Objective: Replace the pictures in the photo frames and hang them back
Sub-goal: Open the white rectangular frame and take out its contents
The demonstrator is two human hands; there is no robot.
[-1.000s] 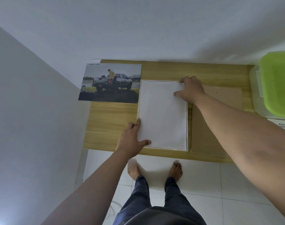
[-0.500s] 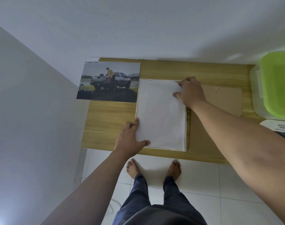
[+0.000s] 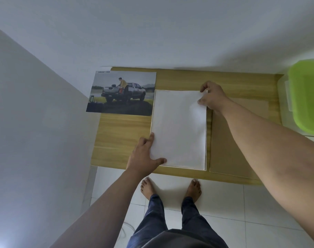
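Paper sits at the middle of things: a white sheet (image 3: 178, 129) lies flat on the wooden table (image 3: 120, 138), its long side running toward the wall. The person's left hand (image 3: 143, 156) grips the sheet's seven o'clock corner, with the thumb pressed on top and the fingers curled along the left edge. The right hand (image 3: 211, 97) pinches the one o'clock corner between thumb and bent fingers. A thin white rim shows along the sheet's three o'clock and six o'clock edges; I cannot tell what it belongs to. At ten o'clock from the sheet lies a truck photo (image 3: 122, 93), hanging a little over the table's left side. At three o'clock a brown board (image 3: 229, 149) lies flat just beside the sheet, partly under the right forearm. A green-lidded container (image 3: 308, 93) stands at two o'clock, far right
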